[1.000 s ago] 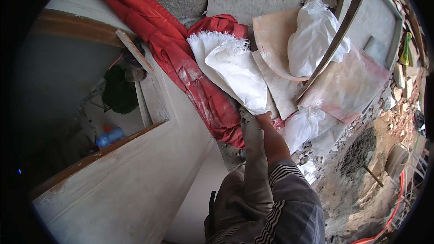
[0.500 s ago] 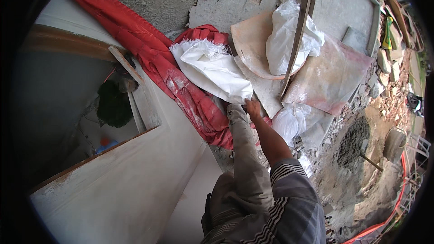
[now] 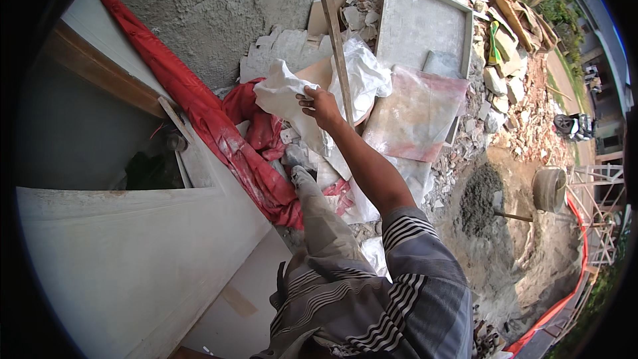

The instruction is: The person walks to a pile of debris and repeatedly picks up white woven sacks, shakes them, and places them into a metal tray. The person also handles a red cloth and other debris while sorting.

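My right hand is raised out in front of me, its fingers curled against the near side of a white woven sack. The sack hangs loosely from the hand, spread over rubble and sheets. Beside it on the left lies a crumpled red tarp, running along the pale wall. Just past the hand, a narrow wooden plank stands on a slant in front of a white plastic bag. My left hand is out of the picture.
A stained plastic sheet and a shallow grey tray lie to the right. Beyond them are broken rubble, a grey mortar heap with a shovel handle, and a bucket. A framed opening is at left.
My right hand has risen forward and to the left from near my foot, and the white sack has come up with it. My view has shifted, showing more ground at the right.
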`<state>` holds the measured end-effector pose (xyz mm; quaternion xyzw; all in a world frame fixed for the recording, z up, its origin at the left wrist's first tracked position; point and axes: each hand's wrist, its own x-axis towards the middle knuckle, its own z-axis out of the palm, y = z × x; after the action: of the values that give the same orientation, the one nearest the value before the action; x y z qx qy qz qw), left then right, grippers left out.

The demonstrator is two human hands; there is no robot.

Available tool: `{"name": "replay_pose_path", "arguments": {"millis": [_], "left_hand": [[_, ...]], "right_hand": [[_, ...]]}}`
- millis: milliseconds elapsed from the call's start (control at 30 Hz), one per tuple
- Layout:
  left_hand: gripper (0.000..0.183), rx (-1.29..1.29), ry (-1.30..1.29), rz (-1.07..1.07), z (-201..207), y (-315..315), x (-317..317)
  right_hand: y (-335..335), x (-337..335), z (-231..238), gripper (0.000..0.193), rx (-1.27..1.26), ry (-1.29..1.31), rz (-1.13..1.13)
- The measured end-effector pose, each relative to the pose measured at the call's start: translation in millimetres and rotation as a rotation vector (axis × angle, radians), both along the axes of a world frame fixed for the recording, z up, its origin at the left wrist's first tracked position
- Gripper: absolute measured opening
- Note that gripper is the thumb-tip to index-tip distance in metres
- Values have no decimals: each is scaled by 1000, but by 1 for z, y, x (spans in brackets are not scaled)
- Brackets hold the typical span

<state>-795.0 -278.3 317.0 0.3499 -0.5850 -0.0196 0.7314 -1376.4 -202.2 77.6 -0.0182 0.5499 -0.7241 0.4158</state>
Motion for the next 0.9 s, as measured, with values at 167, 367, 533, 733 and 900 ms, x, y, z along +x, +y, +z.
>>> {"name": "replay_pose_path", "arguments": {"millis": [167,367,533,733,900], "left_hand": [[83,-68,22,30,17,8,21],[84,-12,84,22,20,14,21],[83,-35,-39,86,27,12,18],[78,-119,-45,117,20,-5,23],[86,-144,22,17,8,-37,55]], "right_hand": [[43,1,21,20,155,105,-61],[100,-3,28,19,154,134,-89],[127,-12,44,17,96,81,-169],[163,-18,67,17,135,173,-234],[204,-16,74,16,188,230,-182]]}}
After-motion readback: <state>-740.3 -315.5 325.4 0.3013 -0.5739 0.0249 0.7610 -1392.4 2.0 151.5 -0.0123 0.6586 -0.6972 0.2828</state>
